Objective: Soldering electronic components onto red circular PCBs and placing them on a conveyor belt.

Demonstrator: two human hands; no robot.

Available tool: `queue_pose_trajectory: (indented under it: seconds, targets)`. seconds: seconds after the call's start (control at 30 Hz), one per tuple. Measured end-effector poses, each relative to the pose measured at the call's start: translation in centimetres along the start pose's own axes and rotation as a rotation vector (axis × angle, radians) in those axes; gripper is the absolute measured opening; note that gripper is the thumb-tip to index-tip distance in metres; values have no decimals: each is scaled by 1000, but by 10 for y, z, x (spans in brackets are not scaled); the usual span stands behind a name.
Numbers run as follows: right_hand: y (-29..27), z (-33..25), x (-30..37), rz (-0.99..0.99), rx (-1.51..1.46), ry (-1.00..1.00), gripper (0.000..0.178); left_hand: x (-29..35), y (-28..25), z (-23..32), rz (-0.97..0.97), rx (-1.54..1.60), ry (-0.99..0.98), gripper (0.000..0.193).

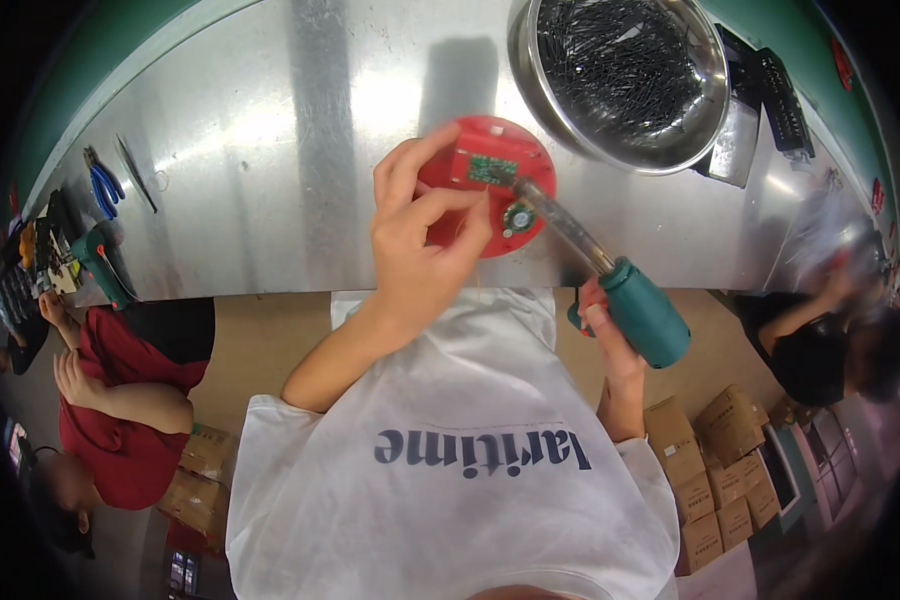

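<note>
A round red plastic housing (493, 222) is held over the metal table by my left hand (410, 230). Its thumb and forefinger pinch together close to a small green circuit board (482, 168) in the housing; a thin wire seems to run there, too fine to be sure. A round part with a silvery centre (518, 218) sits lower in the housing. My right hand (610, 330) grips a green soldering gun (648, 312), fingers wrapped round its handle. The gun's metal barrel points up and left, its tip at the circuit board, where contact cannot be made out.
A steel bowl (705, 130) of thin black pieces stands at the far right, beside black tools (782, 100). On the left lie blue-handled pliers (102, 185), tweezers (133, 172) and another green soldering gun (103, 265). Co-workers sit on both sides; cardboard boxes (715, 480) are stacked behind.
</note>
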State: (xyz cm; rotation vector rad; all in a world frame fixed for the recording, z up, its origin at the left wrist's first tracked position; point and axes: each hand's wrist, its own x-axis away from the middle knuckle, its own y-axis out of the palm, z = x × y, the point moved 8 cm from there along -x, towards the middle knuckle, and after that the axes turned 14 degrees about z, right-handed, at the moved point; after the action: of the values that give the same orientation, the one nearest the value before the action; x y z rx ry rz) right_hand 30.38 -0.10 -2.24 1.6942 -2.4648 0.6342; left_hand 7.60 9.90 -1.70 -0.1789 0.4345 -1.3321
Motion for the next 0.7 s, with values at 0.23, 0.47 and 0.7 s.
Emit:
queue_pose_trajectory:
  seconds: [0.23, 0.47, 0.7]
  targets:
    - [-4, 15, 8, 8, 68, -43, 19, -2, 1, 0, 6, -17, -18, 8]
    - [2, 5, 2, 24, 96, -76, 22, -1, 2, -2, 17, 0, -38, 8]
    - [7, -12, -2, 58, 48, -178, 21, -2, 2, 1, 20, -32, -28, 8]
